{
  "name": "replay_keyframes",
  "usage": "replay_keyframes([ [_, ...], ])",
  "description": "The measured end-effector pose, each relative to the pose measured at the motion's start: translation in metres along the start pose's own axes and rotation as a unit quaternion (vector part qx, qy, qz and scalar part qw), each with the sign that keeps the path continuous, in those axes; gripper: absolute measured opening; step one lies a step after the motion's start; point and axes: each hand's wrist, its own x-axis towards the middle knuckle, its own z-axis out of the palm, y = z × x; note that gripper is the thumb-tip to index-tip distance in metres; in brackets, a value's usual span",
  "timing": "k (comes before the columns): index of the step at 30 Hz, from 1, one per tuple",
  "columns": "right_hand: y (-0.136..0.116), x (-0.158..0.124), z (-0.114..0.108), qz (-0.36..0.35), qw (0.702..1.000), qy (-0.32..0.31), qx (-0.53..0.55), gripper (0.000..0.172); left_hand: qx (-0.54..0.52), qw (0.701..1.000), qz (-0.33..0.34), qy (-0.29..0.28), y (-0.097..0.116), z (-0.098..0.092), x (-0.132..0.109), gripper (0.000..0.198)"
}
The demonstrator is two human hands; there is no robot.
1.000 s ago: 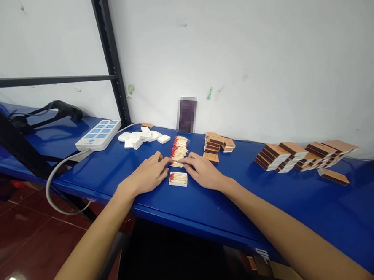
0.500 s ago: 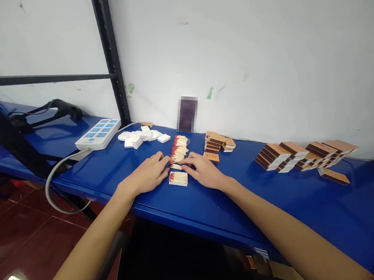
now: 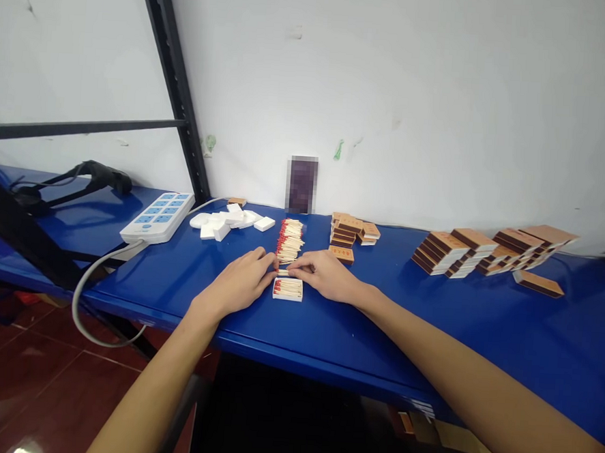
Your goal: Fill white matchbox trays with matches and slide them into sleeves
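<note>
Between my two hands is a small bundle of matches [image 3: 282, 272], lying crosswise. The fingertips of my left hand [image 3: 247, 278] pinch its red-headed end. At the other end, my right hand [image 3: 323, 274] closes thumb and fingers on the sticks. Just in front of them, nearer to me, a white matchbox tray [image 3: 276, 296] lies on the blue shelf and holds red-headed matches [image 3: 288, 286]. Behind my fingers a long pile of loose matches [image 3: 290, 240] stretches toward the wall, heads to the left. My fingers partly hide the bundle.
White trays [image 3: 223, 224] lie heaped at the back left, beside a power strip [image 3: 158, 216]. Brown matchboxes [image 3: 347, 230] are stacked behind my right hand. More matchbox stacks [image 3: 442, 252] stand farther right. The blue shelf's front edge [image 3: 314, 365] runs below my forearms.
My fingers have drawn the small match bundle slightly toward me, away from the long pile and closer to the filled tray. My right fingers have closed in on its end.
</note>
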Motion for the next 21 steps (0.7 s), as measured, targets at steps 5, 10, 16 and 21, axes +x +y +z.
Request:
replay_keyframes([
  [5,-0.0042,-0.0006,-0.0003,0.014,1.000,-0.007,0.007,0.021,-0.003,1.000,0.001,0.005,-0.0003,0.0007,0.0000,0.024],
  [10,-0.0033,-0.0001,0.0014,0.000,1.000,0.009,-0.006,0.018,-0.002,1.000,-0.002,0.004,-0.0009,0.0012,0.0001,0.028],
  [16,-0.0009,0.0002,0.0037,-0.021,0.999,0.025,-0.019,0.016,-0.021,1.000,0.011,0.005,-0.0007,-0.0010,0.0005,0.035],
  [21,-0.0030,-0.0010,0.0015,-0.017,1.000,0.004,0.006,0.019,0.017,1.000,0.011,0.023,0.0003,-0.0019,0.0020,0.028],
])
